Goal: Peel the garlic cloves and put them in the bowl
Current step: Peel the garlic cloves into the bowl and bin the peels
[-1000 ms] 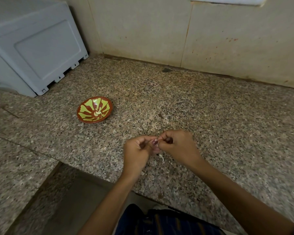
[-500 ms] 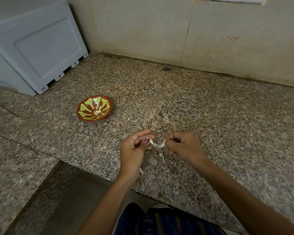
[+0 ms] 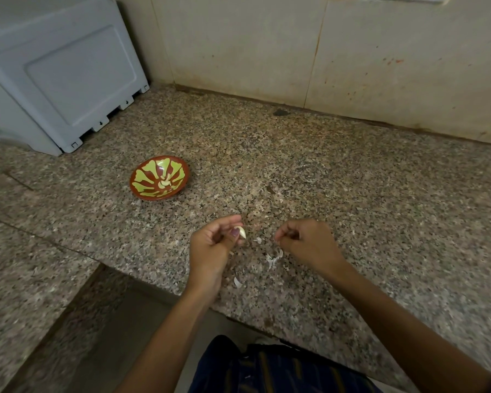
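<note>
My left hand (image 3: pixel 210 248) pinches a pale garlic clove (image 3: pixel 241 232) between thumb and fingertips, just above the granite counter. My right hand (image 3: pixel 306 241) hovers a short way to the right with its fingers curled; whether it still pinches a bit of skin I cannot make out. Thin white peel scraps (image 3: pixel 272 258) lie on the counter between and below the hands. The small red bowl with a yellow-green pattern (image 3: pixel 142 173) stands up and to the left of my left hand, with pale garlic pieces (image 3: pixel 165 181) at its bottom.
A grey plastic appliance (image 3: pixel 63 78) stands at the back left against the wall. The granite counter (image 3: pixel 352 180) ends in a front edge just under my wrists, with a lower step at the left. Another peel scrap (image 3: pixel 237 282) lies near that edge.
My hands were joined on the clove and have pulled apart. The skin came away with my right hand, and new scraps lie on the counter. The clove stays in my left hand.
</note>
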